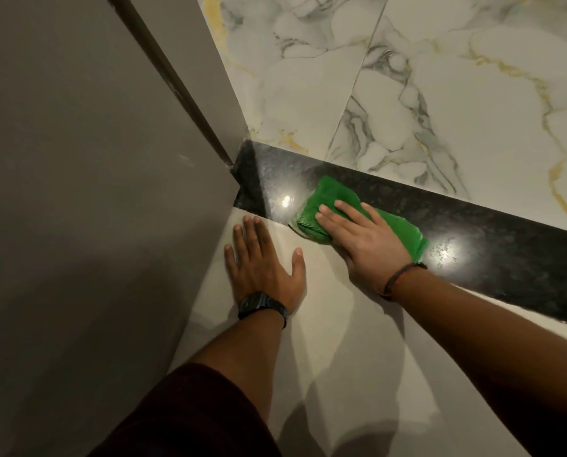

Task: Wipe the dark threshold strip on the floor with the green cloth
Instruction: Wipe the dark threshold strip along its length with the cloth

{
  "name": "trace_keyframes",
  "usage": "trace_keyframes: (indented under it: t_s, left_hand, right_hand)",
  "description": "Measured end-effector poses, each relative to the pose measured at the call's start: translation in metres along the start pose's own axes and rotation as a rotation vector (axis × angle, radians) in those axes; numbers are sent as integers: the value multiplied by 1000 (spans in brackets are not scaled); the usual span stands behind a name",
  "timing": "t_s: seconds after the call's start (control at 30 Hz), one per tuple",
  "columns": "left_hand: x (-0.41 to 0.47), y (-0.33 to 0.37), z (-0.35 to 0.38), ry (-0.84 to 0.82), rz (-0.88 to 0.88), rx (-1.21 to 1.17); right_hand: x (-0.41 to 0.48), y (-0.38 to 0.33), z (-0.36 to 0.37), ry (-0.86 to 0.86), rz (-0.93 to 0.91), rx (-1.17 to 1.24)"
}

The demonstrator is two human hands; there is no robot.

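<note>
The dark, speckled threshold strip [493, 239] runs across the floor from the grey wall at the left down to the right edge. A folded green cloth [333, 196] lies on the strip near its left end. My right hand [364, 239] rests flat on top of the cloth, fingers together and pointing left, pressing it onto the strip; it wears a thin dark wristband. My left hand [262, 258] lies flat on the pale floor tile just below the strip's left end, fingers spread, holding nothing, with a black watch on the wrist.
A grey wall or door panel [77, 192] fills the left side and meets the strip's left end. White marble-pattern tiles [440, 94] with grey and gold veins lie beyond the strip. Pale beige tiles [358, 357] lie on my side of it.
</note>
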State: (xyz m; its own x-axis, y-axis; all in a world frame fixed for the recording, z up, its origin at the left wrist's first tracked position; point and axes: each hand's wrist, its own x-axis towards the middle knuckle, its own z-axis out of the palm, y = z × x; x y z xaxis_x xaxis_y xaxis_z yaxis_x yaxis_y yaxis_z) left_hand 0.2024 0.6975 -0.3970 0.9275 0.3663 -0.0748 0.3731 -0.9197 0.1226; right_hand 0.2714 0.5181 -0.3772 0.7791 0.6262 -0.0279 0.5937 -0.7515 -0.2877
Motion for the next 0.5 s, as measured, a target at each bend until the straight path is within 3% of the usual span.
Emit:
trace_keyframes:
  t_s: [0.33, 0.5]
  left_hand:
    - [1, 1, 2, -21, 1, -9]
    - [2, -1, 2, -36, -5, -29]
  right_hand:
    - [70, -22, 5, 105, 367, 31]
    - [121, -48, 14, 77, 232, -7]
